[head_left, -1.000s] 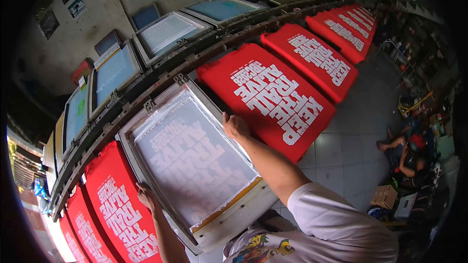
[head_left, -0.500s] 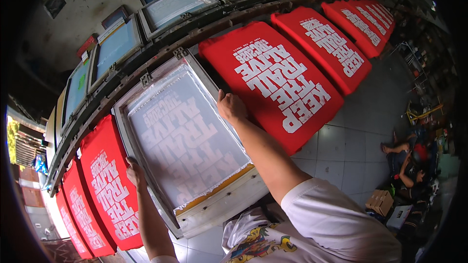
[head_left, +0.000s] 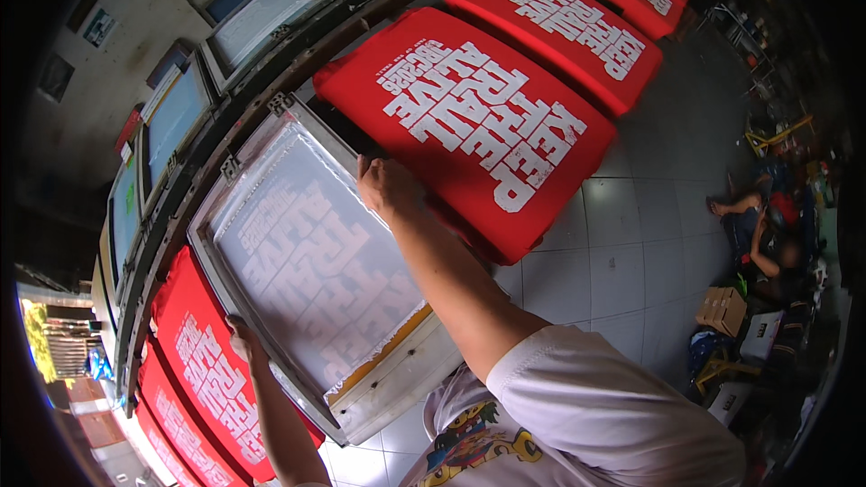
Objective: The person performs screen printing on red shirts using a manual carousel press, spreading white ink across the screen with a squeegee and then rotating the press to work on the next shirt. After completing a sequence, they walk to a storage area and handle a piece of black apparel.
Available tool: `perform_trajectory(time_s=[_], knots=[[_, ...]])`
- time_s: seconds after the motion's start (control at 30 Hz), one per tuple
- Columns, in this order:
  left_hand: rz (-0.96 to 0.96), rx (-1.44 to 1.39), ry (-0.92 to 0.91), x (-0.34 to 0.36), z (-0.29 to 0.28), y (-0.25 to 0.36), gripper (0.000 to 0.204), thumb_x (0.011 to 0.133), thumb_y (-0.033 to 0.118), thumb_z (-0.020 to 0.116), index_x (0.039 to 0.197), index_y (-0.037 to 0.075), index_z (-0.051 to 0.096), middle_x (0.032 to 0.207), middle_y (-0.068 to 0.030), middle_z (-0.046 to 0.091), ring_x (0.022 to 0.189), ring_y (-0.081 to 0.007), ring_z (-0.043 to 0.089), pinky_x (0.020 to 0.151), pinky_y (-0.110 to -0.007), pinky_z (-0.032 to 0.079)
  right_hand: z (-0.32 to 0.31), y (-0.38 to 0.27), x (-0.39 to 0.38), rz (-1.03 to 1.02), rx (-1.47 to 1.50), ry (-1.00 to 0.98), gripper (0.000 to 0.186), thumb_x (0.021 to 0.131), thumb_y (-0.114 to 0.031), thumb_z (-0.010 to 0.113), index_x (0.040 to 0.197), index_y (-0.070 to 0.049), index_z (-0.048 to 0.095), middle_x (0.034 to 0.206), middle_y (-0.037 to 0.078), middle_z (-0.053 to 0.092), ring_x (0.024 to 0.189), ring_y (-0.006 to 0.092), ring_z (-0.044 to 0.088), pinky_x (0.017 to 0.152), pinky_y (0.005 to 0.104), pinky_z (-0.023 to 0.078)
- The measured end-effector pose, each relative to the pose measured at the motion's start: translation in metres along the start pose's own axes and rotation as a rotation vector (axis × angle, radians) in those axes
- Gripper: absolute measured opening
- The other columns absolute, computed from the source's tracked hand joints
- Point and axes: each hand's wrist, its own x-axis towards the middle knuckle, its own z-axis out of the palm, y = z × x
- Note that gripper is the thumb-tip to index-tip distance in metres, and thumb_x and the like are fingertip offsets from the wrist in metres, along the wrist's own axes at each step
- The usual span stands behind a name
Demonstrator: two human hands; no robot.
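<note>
A screen-printing frame (head_left: 316, 261) lies in front of me, its pale mesh carrying a stencil of block lettering. My left hand (head_left: 245, 338) is closed round the frame's left side rail. On the opposite rail my right hand (head_left: 388, 188) grips with fingers curled over the edge. Two metal hinges (head_left: 281, 106) join the far end of the frame to a long rail. Whatever lies under the mesh is mostly hidden. Right of the frame a red shirt (head_left: 469, 126) with white block lettering is stretched flat; another red shirt (head_left: 207, 361) lies to the left.
More printed red shirts (head_left: 559, 27) continue along the curved row on both sides. Behind the rail stand several other framed screens (head_left: 173, 122). Beyond the tiled floor (head_left: 622, 261), at right, another person (head_left: 749, 225) sits low near cardboard boxes (head_left: 720, 308).
My view has turned, so the shirts on the right sit further left and higher in the picture. Both hands keep their hold on the frame's side rails.
</note>
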Motion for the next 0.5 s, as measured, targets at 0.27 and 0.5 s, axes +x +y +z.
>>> perform_trajectory(time_s=[0.27, 0.5], knots=[[-0.019, -0.012, -0.018, -0.008, 0.003, 0.010, 0.094, 0.097, 0.079, 0.036, 0.105, -0.007, 0.075, 0.097, -0.0255, 0.074, 0.095, -0.0418, 0.069, 0.084, -0.053, 0.052, 0.022, 0.014, 0.019, -0.064, -0.018, 0.119, 0.070, 0.110, -0.047, 0.027, 0.091, -0.002, 0.076, 0.092, 0.025, 0.075, 0.090, 0.0393, 0.074, 0.081, 0.0466, 0.059], [-0.005, -0.036, 0.009, -0.017, 0.006, 0.016, 0.093, 0.096, 0.078, 0.038, 0.102, -0.006, 0.076, 0.093, -0.0252, 0.074, 0.090, -0.0418, 0.069, 0.080, -0.052, 0.053, 0.030, 0.020, 0.026, -0.072, -0.019, 0.127, 0.071, 0.110, -0.047, 0.026, 0.085, -0.003, 0.076, 0.088, 0.024, 0.075, 0.086, 0.0391, 0.074, 0.077, 0.0466, 0.059]])
